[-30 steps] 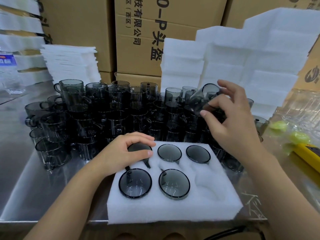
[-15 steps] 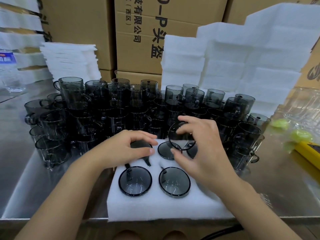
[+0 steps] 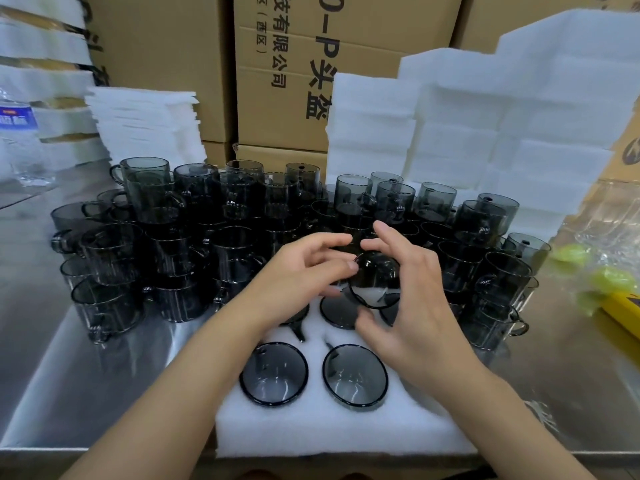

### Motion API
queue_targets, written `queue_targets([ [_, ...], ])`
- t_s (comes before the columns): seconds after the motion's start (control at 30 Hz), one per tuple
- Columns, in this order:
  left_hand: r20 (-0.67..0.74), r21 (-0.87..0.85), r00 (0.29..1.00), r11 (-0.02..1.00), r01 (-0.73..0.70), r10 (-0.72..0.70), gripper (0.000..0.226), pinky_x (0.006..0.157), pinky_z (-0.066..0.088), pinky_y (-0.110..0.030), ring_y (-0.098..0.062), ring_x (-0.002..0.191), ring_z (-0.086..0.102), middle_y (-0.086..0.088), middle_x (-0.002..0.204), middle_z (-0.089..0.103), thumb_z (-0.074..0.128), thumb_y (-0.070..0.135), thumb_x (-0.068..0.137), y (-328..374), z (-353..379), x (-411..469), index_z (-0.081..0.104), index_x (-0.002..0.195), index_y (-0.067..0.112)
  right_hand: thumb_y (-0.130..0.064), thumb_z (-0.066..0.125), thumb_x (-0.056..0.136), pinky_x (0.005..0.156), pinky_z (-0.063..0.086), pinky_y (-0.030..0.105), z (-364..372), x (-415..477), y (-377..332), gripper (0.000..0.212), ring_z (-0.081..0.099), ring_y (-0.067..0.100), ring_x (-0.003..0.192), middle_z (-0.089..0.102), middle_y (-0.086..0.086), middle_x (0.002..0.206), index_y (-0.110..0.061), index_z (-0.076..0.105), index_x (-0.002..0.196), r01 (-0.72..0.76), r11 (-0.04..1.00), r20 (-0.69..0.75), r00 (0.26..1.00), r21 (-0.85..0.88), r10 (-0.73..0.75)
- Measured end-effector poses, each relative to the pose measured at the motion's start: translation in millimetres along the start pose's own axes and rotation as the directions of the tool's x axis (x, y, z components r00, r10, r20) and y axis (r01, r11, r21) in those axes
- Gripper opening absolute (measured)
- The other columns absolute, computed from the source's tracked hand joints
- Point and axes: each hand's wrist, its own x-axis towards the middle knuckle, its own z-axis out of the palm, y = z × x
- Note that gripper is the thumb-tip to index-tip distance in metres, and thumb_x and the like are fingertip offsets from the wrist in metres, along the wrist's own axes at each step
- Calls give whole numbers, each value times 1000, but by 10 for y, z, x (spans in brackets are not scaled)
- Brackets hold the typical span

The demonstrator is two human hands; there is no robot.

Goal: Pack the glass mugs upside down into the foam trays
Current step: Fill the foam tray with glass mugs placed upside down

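Observation:
A white foam tray [image 3: 311, 431] lies at the table's near edge. Two smoky-grey glass mugs sit upside down in its front pockets, one at the left [image 3: 273, 374] and one in the middle [image 3: 355, 375]. More upturned mugs [image 3: 337, 311] fill the back row, partly hidden by my hands. My right hand [image 3: 419, 306] grips another grey mug [image 3: 374, 282] between fingers and thumb, tilted, just above the tray's back row. My left hand [image 3: 304, 271] pinches that mug's left edge with thumb and fingers.
Several upright grey mugs [image 3: 173, 237] crowd the steel table [image 3: 52, 341] behind the tray. Foam stacks stand at back right [image 3: 485, 133] and back left [image 3: 145, 123], before cardboard boxes [image 3: 277, 81]. A water bottle [image 3: 17, 140] is far left and a yellow object [image 3: 620, 306] far right.
My right hand brought a mug from the pile down over the tray. My left hand left the back-left mug in the tray and rose to the carried mug.

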Motion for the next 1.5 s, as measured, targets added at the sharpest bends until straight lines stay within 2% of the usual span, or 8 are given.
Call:
queue_targets([
  [0.43,137,-51,991,998,21,-14,50,78,55,-21,-10,94,69,-1,113,55,67,8,85,-58,-62,40,53,126,33,11,65,68,110,23,16,-15,20,-13,87,29,8,131,35,1,137,-24,28,139,-19,999,-15,1000,29,20],
  [0.6,202,-13,979,1000,-18,20,79,86,50,-25,-9,92,68,7,101,54,74,21,69,-63,-97,27,39,134,48,-14,74,74,104,23,7,-6,34,-28,80,33,4,125,37,-4,131,-15,34,144,-118,993,7,993,24,117],
  [0.83,266,100,962,991,-87,58,66,92,50,-23,-5,106,62,7,114,51,72,36,71,-78,-85,20,35,121,59,-24,80,72,95,27,0,-16,41,-34,86,40,-8,101,44,0,111,-8,36,143,-100,995,-104,990,-7,98],
  [0.93,268,177,962,978,-109,58,85,98,46,-21,3,118,52,9,128,47,78,41,64,-93,-63,3,33,135,48,-31,79,72,92,31,1,-65,43,-30,92,44,-12,106,48,-9,110,-18,28,147,-189,979,-155,968,79,199],
  [1.07,406,512,914,831,-217,-12,102,104,19,-7,21,129,17,39,136,25,81,51,66,-105,-31,-8,18,146,48,-21,76,77,86,43,8,-265,-4,-5,61,55,-9,99,56,-15,112,-31,49,131,-311,900,-241,889,305,389],
  [1.17,457,629,887,731,-265,-72,86,109,9,-11,22,132,5,44,139,18,74,56,72,-116,-15,6,29,144,45,-32,66,72,72,43,4,-464,-134,-29,54,56,-9,90,59,-19,103,-40,53,124,-392,827,-89,883,403,461],
  [1.37,469,656,877,706,-269,-101,79,115,11,-21,21,133,9,49,133,19,73,57,72,-131,-20,16,33,140,51,-37,62,66,75,40,8,-665,-375,-139,43,54,1,94,51,-19,100,-46,61,108,-388,905,263,904,173,337],
  [1.5,474,668,873,693,-271,-115,80,119,12,-28,19,136,8,48,137,18,74,54,72,-133,-28,17,32,140,52,-58,54,62,79,36,9,-644,-450,-161,48,49,4,97,45,-21,105,-48,54,110,-345,936,307,901,73,308],
])
